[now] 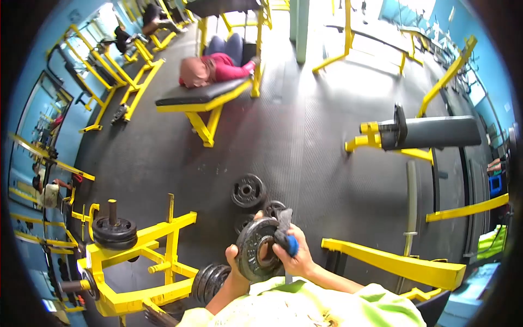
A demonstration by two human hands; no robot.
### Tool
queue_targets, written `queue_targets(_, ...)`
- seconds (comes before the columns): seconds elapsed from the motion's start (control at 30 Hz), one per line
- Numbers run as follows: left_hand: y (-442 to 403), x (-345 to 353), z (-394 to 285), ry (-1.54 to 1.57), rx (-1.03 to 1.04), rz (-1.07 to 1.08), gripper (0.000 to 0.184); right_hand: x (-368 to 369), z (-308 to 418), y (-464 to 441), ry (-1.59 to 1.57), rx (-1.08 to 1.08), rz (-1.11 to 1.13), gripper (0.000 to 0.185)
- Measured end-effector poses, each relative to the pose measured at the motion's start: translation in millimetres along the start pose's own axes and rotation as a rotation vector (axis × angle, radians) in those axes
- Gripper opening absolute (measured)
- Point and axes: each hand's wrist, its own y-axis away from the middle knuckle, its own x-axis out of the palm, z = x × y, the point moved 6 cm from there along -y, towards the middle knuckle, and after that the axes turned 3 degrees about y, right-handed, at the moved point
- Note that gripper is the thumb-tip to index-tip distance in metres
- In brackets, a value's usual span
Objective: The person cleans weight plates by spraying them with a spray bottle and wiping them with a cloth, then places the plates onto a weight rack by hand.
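Note:
A dark round weight plate with raised lettering is held up tilted in front of my chest. My left hand is closed around its left edge, with the thumb on the near face. At the plate's right side, my right hand is closed on a bunched grey and blue cloth, close to the plate's centre hole. Whether the cloth presses on the plate I cannot tell. Beyond the hands, another weight plate lies on the floor, with smaller plates partly hidden behind the held one.
To the left stands a yellow plate rack with stacked plates on a peg and more plates low beside me. A person lies on a bench ahead. A padded bench and yellow beam are right.

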Motion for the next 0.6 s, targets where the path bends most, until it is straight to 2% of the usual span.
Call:
queue_targets(0.03, 8.0, -19.6, -4.1, 0.041, -0.038, 0.019, 0.094, 11.5, 8.6, -9.3, -0.032, 0.053, 0.053, 0.044)
queue_targets(0.07, 11.6, -26.5, -6.3, 0.08, -0.078, 0.045, 0.095, 19.8, 32.0, -23.8, 0.14, 0.0, 0.024, 0.043)
queue_targets(0.1, 14.3, -6.4, -12.2, -0.048, -0.063, -0.072, 0.09, 34.7, 63.1, -33.6, 0.195, -0.145, 0.033, 0.043)
queue_targets(0.13, 19.3, -2.6, -16.8, -0.092, -0.037, -0.058, 0.081, 46.7, 93.6, -36.3, 0.246, -0.284, 0.042, 0.042)
queue_targets(0.2, 27.7, -13.9, -21.8, 0.294, 0.197, -0.168, 0.074, 63.9, 129.2, -19.5, 0.335, -0.426, 0.307, 0.04)
queue_targets(0.23, 36.1, -42.8, -25.9, 0.352, 0.241, 0.331, 0.075, 65.5, 138.1, -5.7, 0.353, -0.505, 0.459, 0.039)
queue_targets(0.27, 41.6, -26.4, -39.4, 0.347, 0.262, 0.344, 0.075, 63.6, 143.5, 6.3, 0.375, -0.584, 0.619, 0.039)
queue_targets(0.3, 42.7, -2.3, -48.1, 0.239, 0.196, 0.211, 0.077, 58.0, 143.4, 7.8, 0.432, -0.582, 0.633, 0.039)
queue_targets(0.33, 46.5, 6.5, -51.6, 0.138, 0.125, 0.075, 0.079, 48.2, 142.3, -9.8, 0.396, -0.516, 0.489, 0.038)
queue_targets(0.4, 52.4, -7.3, -58.3, 0.179, 0.176, 0.057, 0.08, 37.1, 120.2, -43.6, 0.54, -0.538, 0.161, 0.04)
queue_targets(0.5, 61.3, -9.9, -63.1, 0.115, 0.189, 0.037, 0.082, 67.3, 150.1, -43.4, 0.455, -0.555, 0.212, 0.04)
queue_targets(0.6, 67.8, 17.9, -68.2, 0.205, 0.211, 0.126, 0.08, 88.9, 184.9, 3.8, 0.438, -0.762, 0.484, 0.045)
